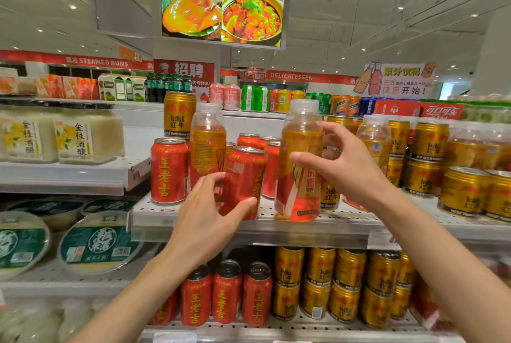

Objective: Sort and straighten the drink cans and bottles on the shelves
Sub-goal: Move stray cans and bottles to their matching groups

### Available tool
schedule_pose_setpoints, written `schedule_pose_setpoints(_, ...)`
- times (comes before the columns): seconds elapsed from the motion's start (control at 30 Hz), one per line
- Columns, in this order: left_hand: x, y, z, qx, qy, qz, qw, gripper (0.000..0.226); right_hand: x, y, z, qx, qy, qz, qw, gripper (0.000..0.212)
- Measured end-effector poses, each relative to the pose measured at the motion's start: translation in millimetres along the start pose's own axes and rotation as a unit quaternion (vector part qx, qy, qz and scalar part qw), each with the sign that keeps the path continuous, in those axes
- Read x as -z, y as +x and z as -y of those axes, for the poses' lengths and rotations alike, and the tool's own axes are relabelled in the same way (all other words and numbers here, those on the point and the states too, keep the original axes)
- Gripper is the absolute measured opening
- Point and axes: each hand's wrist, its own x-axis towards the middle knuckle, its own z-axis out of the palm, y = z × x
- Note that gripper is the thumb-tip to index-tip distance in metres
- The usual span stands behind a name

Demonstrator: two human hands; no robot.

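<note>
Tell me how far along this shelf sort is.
Partly done. The bottom-shelf cans look lined up. In hand: the left hand grips a red can, the right hand holds a bottle. Left: a gold can stacked on the red cans, and a second bottle among them.

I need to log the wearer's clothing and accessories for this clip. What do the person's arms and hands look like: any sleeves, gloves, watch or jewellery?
Both forearms are bare up to the frame edge: no sleeves, gloves or watch show. The left hand has no ring in view. The right hand wears a ring, a silvery band. Nails are short and unpainted where visible.
</note>
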Motion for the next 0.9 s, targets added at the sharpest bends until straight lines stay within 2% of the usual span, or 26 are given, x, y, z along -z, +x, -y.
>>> schedule_pose_setpoints(0.17, -11.0, 11.0, -18.0, -0.018, 0.084, -0.003, 0.996, 0.062, 10.5, -12.6, -12.4, -0.015, -0.001, -0.004, 1.000, 0.086)
schedule_pose_setpoints(0.27, -17.1, 16.1, -23.8, -0.016, 0.117, 0.008, 0.993, 0.055, 15.1, -15.4, -15.1, -0.016, -0.003, -0.013, 1.000, 0.082)
schedule_pose_setpoints(0.43, -23.4, 19.3, -29.4, -0.011, 0.140, -0.012, 0.990, 0.062, 16.1, -17.6, -16.6, -0.019, 0.008, -0.015, 1.000, 0.079)
schedule_pose_setpoints(0.6, -20.6, 15.0, -9.9, -0.027, 0.060, -0.005, 0.998, 0.071, 14.6, -20.2, -15.4, -0.022, 0.015, -0.018, 0.999, 0.084)
schedule_pose_setpoints(0.73, -11.6, 2.9, 0.7, -0.068, -0.005, -0.033, 0.997, 0.045, 10.3, -26.7, -10.6, -0.028, 0.008, -0.041, 0.999, 0.080)
schedule_pose_setpoints(0.8, -10.3, -7.2, -2.7, -0.078, -0.042, 0.004, 0.996, 0.040, 8.7, -32.3, -7.5, -0.037, 0.016, -0.058, 0.998, 0.078)
schedule_pose_setpoints(0.9, -16.6, -23.3, -9.8, -0.097, -0.086, 0.105, 0.986, 0.055, 3.1, -43.6, -6.4, -0.068, 0.064, -0.077, 0.993, 0.074)
